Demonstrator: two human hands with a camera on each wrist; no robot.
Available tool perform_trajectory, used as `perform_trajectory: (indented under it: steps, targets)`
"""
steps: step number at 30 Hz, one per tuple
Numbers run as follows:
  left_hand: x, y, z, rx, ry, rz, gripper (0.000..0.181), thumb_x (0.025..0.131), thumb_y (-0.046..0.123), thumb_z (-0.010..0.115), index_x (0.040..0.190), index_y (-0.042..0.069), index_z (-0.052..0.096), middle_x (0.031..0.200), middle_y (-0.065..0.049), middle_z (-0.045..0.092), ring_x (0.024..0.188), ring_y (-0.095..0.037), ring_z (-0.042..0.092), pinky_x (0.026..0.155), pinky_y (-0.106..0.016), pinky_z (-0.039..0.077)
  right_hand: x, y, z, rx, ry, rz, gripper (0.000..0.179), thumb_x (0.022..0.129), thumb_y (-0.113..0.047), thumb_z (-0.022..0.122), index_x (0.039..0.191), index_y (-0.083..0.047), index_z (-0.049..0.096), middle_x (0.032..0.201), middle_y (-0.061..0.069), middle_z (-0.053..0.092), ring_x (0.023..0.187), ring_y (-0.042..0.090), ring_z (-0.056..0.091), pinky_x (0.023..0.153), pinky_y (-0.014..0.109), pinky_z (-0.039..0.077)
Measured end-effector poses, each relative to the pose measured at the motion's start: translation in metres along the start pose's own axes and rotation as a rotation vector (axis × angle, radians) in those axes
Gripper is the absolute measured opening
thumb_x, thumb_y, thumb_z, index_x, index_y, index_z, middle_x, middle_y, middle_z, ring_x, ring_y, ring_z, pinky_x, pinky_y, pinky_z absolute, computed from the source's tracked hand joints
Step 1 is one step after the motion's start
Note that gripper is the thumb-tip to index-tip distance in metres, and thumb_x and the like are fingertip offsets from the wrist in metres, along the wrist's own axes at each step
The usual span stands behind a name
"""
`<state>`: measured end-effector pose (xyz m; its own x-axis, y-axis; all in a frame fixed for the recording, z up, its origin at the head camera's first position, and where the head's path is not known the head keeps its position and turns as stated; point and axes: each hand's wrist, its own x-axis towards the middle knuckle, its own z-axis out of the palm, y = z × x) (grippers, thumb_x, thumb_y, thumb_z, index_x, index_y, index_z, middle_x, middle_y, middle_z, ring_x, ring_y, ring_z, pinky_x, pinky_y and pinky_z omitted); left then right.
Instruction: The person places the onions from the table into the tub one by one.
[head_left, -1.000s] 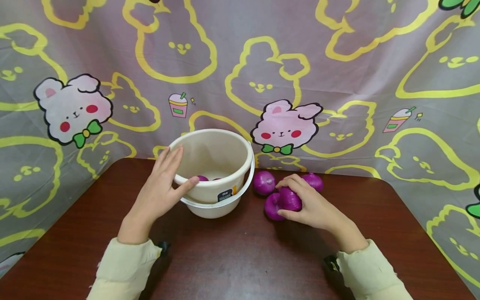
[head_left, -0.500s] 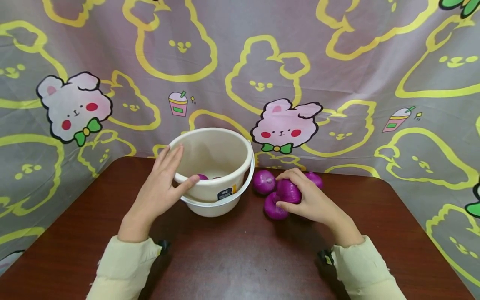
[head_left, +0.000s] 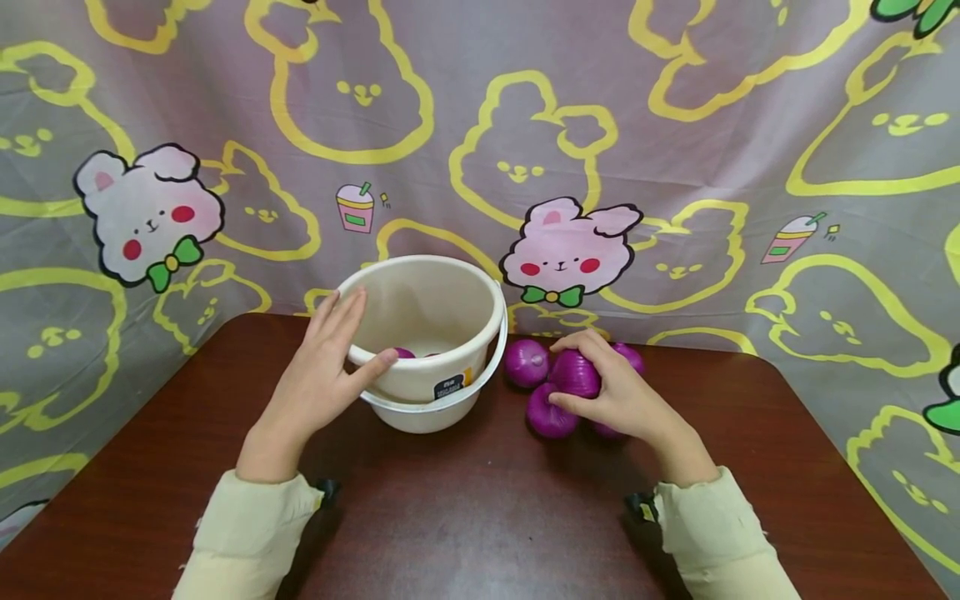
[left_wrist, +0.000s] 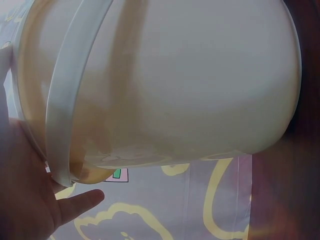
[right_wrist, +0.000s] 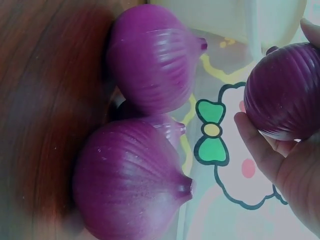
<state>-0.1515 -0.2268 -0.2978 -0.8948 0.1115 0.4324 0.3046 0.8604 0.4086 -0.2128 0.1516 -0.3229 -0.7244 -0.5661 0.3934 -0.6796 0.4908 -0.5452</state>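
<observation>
In the head view a cream bucket (head_left: 427,400) with a white handle stands on the table, and parts of purple onions (head_left: 405,353) show inside it. My left hand (head_left: 318,371) rests on its left rim with fingers fairly straight and the thumb over the near rim. In the left wrist view the bucket's side (left_wrist: 200,90) fills most of the picture. My right hand (head_left: 618,392) holds a purple onion (head_left: 576,374) between fingers and thumb. The right wrist view shows that held onion (right_wrist: 285,92) raised apart from the onions (right_wrist: 130,180) on the table.
Several purple onions lie right of the bucket: one onion (head_left: 527,363) at the back, another onion (head_left: 551,414) in front, others partly hidden by my right hand. A cartoon-printed cloth (head_left: 697,275) hangs behind the dark wooden table (head_left: 487,517).
My right hand has lifted the onion slightly and shifted a little to the left with it, uncovering part of an onion beneath. The left hand and the bucket have stayed in place.
</observation>
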Motion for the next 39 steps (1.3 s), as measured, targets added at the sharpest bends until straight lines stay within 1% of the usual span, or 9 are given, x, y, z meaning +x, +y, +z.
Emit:
perform_trajectory:
  steps: [6,8,15,20,23,26,31,35,39]
  targets:
    - [0.0,-0.001,0.001,-0.002,0.0,0.002,0.091,0.093,0.06,0.057,0.159,0.008,0.021,0.165,-0.01,0.024,0.155,-0.036,0.008,0.118,-0.066,0.021,0.002,0.001,0.0,0.006,0.02,0.017,0.057,0.079,-0.026,0.085,0.127,-0.018,0.055,0.126,0.002,0.055,0.117,0.018,0.05,0.085,0.037,0.057]
    - [0.0,-0.002,0.001,-0.003,-0.003,-0.001,0.091,0.093,0.06,0.057,0.159,0.009,0.021,0.165,-0.01,0.023,0.155,-0.036,0.007,0.118,-0.066,0.021,0.002,0.0,0.0,0.013,0.023,0.031,0.057,0.079,-0.026,0.084,0.127,-0.018,0.054,0.128,0.003,0.055,0.118,0.019,0.05,0.086,0.038,0.057]
    - [-0.001,-0.003,0.002,-0.008,-0.009,-0.004,0.091,0.093,0.06,0.057,0.159,0.009,0.021,0.166,-0.01,0.024,0.155,-0.035,0.007,0.118,-0.066,0.021,0.003,-0.003,-0.001,0.079,0.031,0.079,0.056,0.081,-0.026,0.082,0.129,-0.019,0.054,0.132,0.007,0.052,0.118,0.023,0.053,0.086,0.043,0.059]
    - [-0.001,-0.003,0.002,-0.007,-0.011,-0.008,0.091,0.093,0.06,0.057,0.159,0.01,0.021,0.166,-0.009,0.023,0.155,-0.035,0.007,0.118,-0.066,0.021,0.004,-0.006,-0.002,0.096,0.041,0.101,0.057,0.081,-0.024,0.082,0.129,-0.02,0.053,0.133,0.005,0.052,0.116,0.024,0.054,0.085,0.044,0.06]
    - [-0.001,-0.002,0.001,-0.008,-0.013,-0.011,0.091,0.093,0.06,0.057,0.159,0.01,0.02,0.166,-0.009,0.023,0.155,-0.034,0.007,0.118,-0.066,0.021,0.005,-0.007,-0.004,0.091,0.05,0.104,0.057,0.08,-0.023,0.082,0.129,-0.019,0.054,0.132,0.004,0.052,0.114,0.024,0.056,0.083,0.043,0.06]
    - [-0.001,-0.002,0.001,-0.006,-0.012,-0.01,0.091,0.093,0.06,0.057,0.159,0.01,0.021,0.166,-0.009,0.023,0.155,-0.034,0.007,0.118,-0.065,0.021,0.006,-0.007,-0.005,0.079,0.066,0.088,0.057,0.081,-0.022,0.082,0.129,-0.015,0.055,0.132,0.004,0.053,0.112,0.024,0.057,0.082,0.04,0.06]
    - [-0.001,-0.002,0.001,-0.003,-0.011,-0.004,0.091,0.093,0.06,0.056,0.159,0.009,0.021,0.165,-0.01,0.023,0.155,-0.034,0.006,0.119,-0.065,0.02,0.008,-0.007,-0.006,0.07,0.086,0.072,0.056,0.081,-0.021,0.082,0.129,-0.01,0.055,0.133,0.005,0.052,0.114,0.023,0.057,0.083,0.038,0.058]
    - [-0.001,-0.002,0.001,-0.006,-0.008,-0.002,0.091,0.093,0.06,0.057,0.159,0.008,0.021,0.165,-0.011,0.024,0.155,-0.034,0.006,0.119,-0.065,0.02,0.009,-0.007,-0.006,0.086,0.083,0.076,0.056,0.082,-0.021,0.081,0.13,-0.011,0.054,0.134,0.005,0.052,0.116,0.024,0.055,0.084,0.04,0.058]
    - [-0.001,-0.002,0.001,-0.009,-0.009,-0.002,0.091,0.093,0.06,0.057,0.159,0.008,0.021,0.166,-0.01,0.023,0.155,-0.035,0.006,0.119,-0.065,0.02,0.011,-0.01,-0.009,0.092,0.092,0.075,0.056,0.081,-0.021,0.082,0.13,-0.016,0.055,0.132,0.003,0.053,0.115,0.021,0.056,0.084,0.039,0.058]
